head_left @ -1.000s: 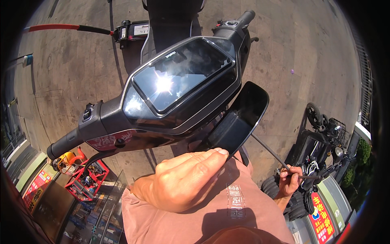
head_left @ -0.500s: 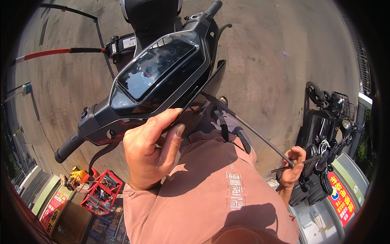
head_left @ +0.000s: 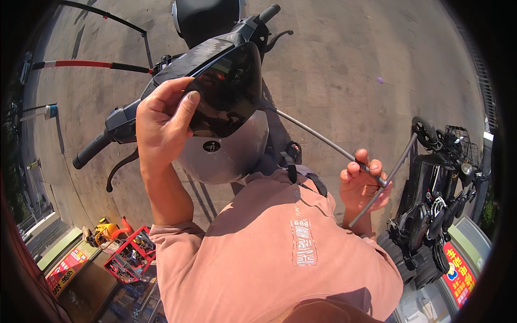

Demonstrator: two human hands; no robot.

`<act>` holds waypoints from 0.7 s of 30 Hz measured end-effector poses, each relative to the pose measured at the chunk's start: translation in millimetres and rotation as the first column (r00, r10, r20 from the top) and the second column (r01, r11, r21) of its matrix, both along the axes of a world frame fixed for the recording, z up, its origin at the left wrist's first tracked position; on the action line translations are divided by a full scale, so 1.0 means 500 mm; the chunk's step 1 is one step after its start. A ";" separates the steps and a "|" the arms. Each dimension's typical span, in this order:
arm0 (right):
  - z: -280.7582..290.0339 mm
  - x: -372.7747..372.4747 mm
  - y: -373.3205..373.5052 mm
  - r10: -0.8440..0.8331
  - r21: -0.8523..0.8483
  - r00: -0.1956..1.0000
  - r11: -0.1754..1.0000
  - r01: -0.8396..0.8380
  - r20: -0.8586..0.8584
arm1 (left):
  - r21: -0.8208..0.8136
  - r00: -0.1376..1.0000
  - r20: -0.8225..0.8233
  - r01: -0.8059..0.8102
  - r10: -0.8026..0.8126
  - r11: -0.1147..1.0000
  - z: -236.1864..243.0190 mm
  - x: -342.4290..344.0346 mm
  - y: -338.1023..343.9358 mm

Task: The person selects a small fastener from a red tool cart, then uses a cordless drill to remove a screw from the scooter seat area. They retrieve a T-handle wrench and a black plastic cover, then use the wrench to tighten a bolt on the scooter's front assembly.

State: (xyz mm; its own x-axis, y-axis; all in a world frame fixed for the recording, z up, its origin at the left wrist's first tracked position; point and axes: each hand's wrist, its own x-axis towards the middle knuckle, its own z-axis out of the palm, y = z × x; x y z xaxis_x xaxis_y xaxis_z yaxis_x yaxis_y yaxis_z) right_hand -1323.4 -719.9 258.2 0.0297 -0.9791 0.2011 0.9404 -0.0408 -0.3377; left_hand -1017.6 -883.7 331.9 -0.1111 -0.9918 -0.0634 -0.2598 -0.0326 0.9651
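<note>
My left hand (head_left: 164, 116) pinches the upper edge of a glossy dark windshield panel (head_left: 229, 91) on the front of an electric scooter, thumb on its outer face. Below the panel lies the scooter's grey front cover (head_left: 237, 156) with a round black badge. A long T-handle wrench (head_left: 315, 132) slants from the panel's right side to my right hand (head_left: 362, 188), whose fingers close around it near the crossbar. Its far tip is hidden at the panel's lower right edge, so I cannot tell what it engages. Left and right handlebar grips (head_left: 92, 151) stick out past the panel.
A red tool rack (head_left: 129, 255) stands at lower left beside a yellow-and-orange machine (head_left: 107, 234). At right are a parked black vehicle with a wire basket (head_left: 458, 140) and several stacked tyres (head_left: 414, 264). A red-and-black pole (head_left: 89, 64) extends at upper left.
My view has shifted toward the scooter's front: the dash screen no longer shows, and the dark panel and grey cover do. Both hands keep their holds, the right with the wrench raised in the picture.
</note>
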 end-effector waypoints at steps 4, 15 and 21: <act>-0.043 -0.007 -0.028 -0.057 -0.188 0.967 0.982 0.009 -0.250 | -0.037 0.995 0.100 -0.014 0.018 0.999 0.007 -0.008 -0.013; -0.112 -0.004 -0.087 -0.662 -0.634 0.522 0.726 0.268 -0.538 | -0.049 0.970 0.242 0.016 -0.003 0.999 0.031 -0.026 -0.026; -0.097 0.012 -0.084 -0.671 -0.615 0.480 0.731 0.296 -0.565 | 0.036 0.989 0.148 0.006 -0.011 0.999 0.022 -0.005 -0.037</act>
State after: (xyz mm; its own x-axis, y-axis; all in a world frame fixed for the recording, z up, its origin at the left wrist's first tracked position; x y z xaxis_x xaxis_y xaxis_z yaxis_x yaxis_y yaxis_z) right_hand -1317.5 -761.8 209.7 -0.1094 -0.7096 0.6961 0.1606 -0.7037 -0.6921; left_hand -1020.0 -902.0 343.1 -0.1067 -0.9877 -0.1145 -0.4001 -0.0628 0.9143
